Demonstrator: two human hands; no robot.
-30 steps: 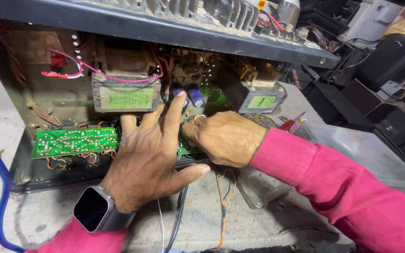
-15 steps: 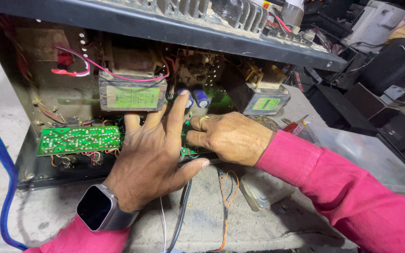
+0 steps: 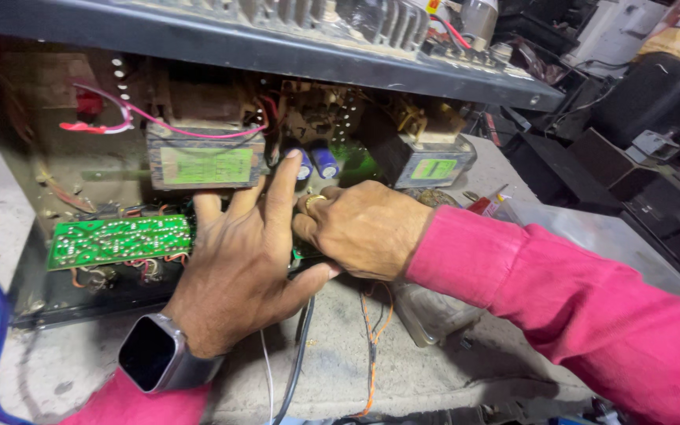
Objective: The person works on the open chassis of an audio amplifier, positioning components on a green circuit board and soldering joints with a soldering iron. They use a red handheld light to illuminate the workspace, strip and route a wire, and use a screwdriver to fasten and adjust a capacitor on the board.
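With the left hand point(image 3: 238, 260) spread flat and the right hand point(image 3: 364, 228) curled, its grasp hidden, both inside the open amplifier chassis point(image 3: 277, 47) beside the green circuit board point(image 3: 120, 240), fingers risk snagging loose wires point(image 3: 371, 330).

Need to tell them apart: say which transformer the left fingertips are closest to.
The left transformer, with the bigger green label; the left hand fingertips reach just beneath it. The other transformer sits farther right.
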